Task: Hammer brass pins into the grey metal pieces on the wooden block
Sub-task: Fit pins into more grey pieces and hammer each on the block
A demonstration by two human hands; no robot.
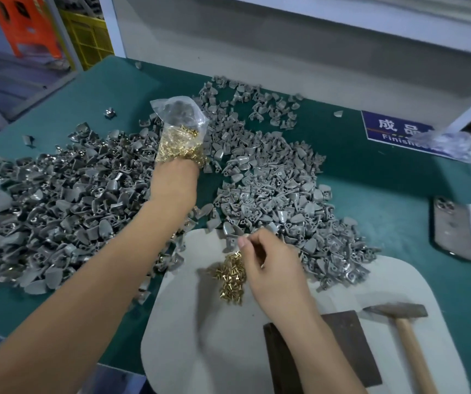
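My left hand reaches far over the table and grips a clear plastic bag of brass pins from below, holding it upright above the grey metal pieces. My right hand hovers with curled fingers over a small heap of loose brass pins on the pale grey mat; whether it pinches a pin is unclear. A dark wooden block lies near me, partly under my right forearm. The hammer with a wooden handle lies to its right.
Grey metal pieces cover much of the green table, in a left pile and a right pile. A phone and a white card lie at the right edge. A blue sign and crumpled plastic sit behind.
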